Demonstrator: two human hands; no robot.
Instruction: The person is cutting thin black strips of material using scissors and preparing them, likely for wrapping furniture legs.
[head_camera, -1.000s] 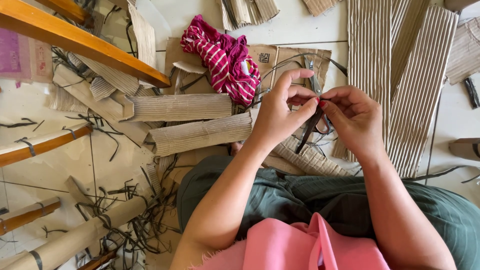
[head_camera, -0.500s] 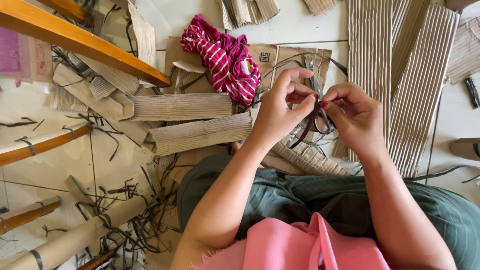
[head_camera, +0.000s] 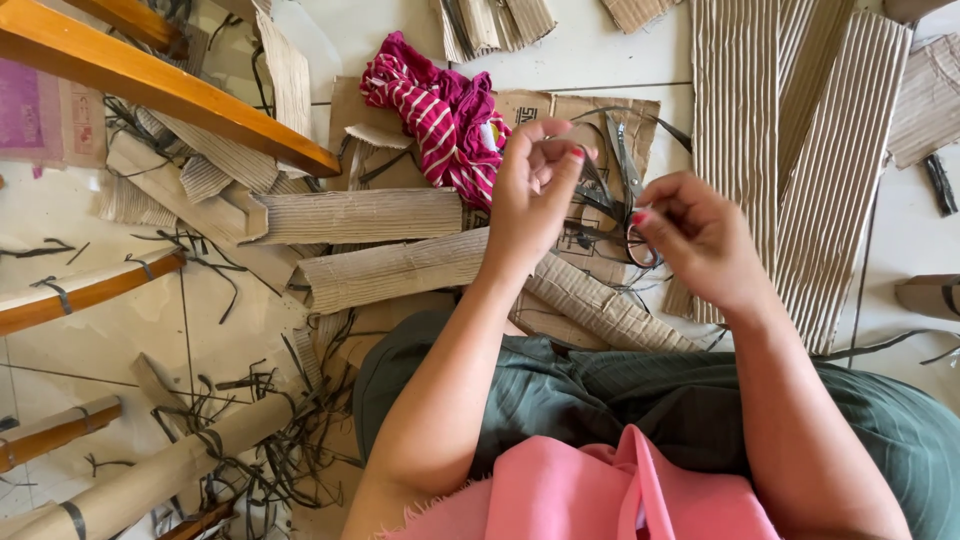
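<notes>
The left hand (head_camera: 530, 195) is raised with its fingertips (head_camera: 572, 155) pinched narrow on one end of a thin dark strap (head_camera: 592, 180), which runs down and to the right toward the other hand. The right hand (head_camera: 700, 240) sits at about three o'clock from the left, its thumb and forefinger closed on the strap's other end, where the band curls into a small loop (head_camera: 640, 250) just beside the red-painted thumbnail. The two hands are near each other but apart, with the strap between them.

Directly beneath the strap, on a flat sheet of brown cardboard (head_camera: 545, 105), lies a pair of metal scissors (head_camera: 625, 160), blades pointing toward twelve o'clock; more dark strap ends tangle around them. At eleven o'clock from the left hand a crumpled pink-and-white striped cloth (head_camera: 440, 115) rests on the cardboard. At nine o'clock lie two rolled tubes of corrugated cardboard (head_camera: 400, 265), one above the other, and another corrugated roll (head_camera: 610, 315) slants under the wrists at six o'clock. Long flat corrugated sheets (head_camera: 800, 170) stand out at two and three o'clock from the right hand.

Farther left, an orange wooden bar (head_camera: 160, 85) crosses the top corner, and cardboard-wrapped sticks (head_camera: 80, 290) tied with dark bands lie on the pale tiled floor (head_camera: 120, 340) among scattered strap offcuts (head_camera: 260, 440). At the bottom, the person's lap shows dark green fabric (head_camera: 600, 400) and a pink garment (head_camera: 590, 495).
</notes>
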